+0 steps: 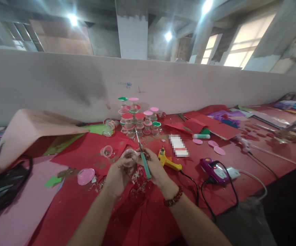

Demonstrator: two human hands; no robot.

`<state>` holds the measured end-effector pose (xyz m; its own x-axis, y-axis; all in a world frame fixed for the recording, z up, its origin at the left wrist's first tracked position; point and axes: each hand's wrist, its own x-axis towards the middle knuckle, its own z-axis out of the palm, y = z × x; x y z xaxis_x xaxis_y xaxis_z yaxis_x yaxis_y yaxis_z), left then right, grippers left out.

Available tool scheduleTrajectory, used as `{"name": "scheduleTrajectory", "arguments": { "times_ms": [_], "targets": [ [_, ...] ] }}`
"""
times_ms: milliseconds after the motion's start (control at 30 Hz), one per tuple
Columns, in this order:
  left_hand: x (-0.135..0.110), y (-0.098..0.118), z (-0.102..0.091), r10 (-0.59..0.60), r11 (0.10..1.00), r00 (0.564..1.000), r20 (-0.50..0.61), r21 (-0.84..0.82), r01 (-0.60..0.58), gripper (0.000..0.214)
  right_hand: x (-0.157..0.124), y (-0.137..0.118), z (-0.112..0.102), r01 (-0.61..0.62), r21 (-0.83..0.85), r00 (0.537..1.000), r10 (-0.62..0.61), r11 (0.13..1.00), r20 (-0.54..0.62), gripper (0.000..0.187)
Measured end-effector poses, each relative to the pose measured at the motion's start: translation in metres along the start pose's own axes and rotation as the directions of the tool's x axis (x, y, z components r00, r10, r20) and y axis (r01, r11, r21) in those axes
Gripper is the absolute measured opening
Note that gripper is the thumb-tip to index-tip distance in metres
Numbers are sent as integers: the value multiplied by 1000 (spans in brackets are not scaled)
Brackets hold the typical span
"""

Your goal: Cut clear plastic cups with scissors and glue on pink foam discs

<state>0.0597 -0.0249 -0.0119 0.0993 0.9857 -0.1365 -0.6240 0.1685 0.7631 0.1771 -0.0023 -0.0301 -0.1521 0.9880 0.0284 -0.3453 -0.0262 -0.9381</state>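
Near the middle of the table my left hand (pixel 119 176) is closed round a small clear plastic cup (pixel 129 162). My right hand (pixel 154 167) is right beside it, fingers curled, with a green-handled tool (pixel 145 164) in its grip. A thin metal shaft or blade on that tool points away from me; its exact kind is unclear. Both hands' fingertips meet near the cup, and part of it is hidden by them. Below the hands lie pale plastic shavings (pixel 137 177) and another clear round piece (pixel 137 194).
Behind the hands stand stacked clear cups with pink, red and green discs (pixel 139 116). A yellow glue gun (pixel 170 162) lies to the right, then a purple power strip (pixel 214 171) with cables. Pink discs (pixel 219 150), a glue stick (pixel 201 136) and red paper (pixel 94 147) surround them.
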Motion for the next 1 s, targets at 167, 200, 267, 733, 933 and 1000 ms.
{"name": "scheduleTrajectory", "arguments": {
  "times_ms": [167, 200, 267, 733, 933, 1000],
  "targets": [
    [0, 3, 0, 9, 997, 1000, 7, -79, -8, 16, 0, 2, -2, -40, 12, 999, 39, 999, 25, 35],
    [-1, 5, 1, 7, 996, 1000, -7, -85, -8, 17, 0, 2, -2, -39, 28, 999, 38, 999, 24, 36],
    [-2, 6, 3, 3, 995, 999, -46, -102, -7, 19, 1, 2, -2, -37, 51, 999, 36, 998, 21, 37],
    [0, 10, 3, 48, 988, 991, -123, -140, -66, 17, 3, 0, -4, 60, -121, 998, -59, 991, 12, 32],
    [9, 8, -6, 145, 989, 982, -121, -18, -148, 32, 3, 1, -12, 278, -821, 909, -412, 498, 58, 38],
    [12, 5, -9, 187, 982, 973, -137, -7, -190, 35, 0, 2, -11, 298, -894, 893, -429, 335, 138, 38]
  ]
}}
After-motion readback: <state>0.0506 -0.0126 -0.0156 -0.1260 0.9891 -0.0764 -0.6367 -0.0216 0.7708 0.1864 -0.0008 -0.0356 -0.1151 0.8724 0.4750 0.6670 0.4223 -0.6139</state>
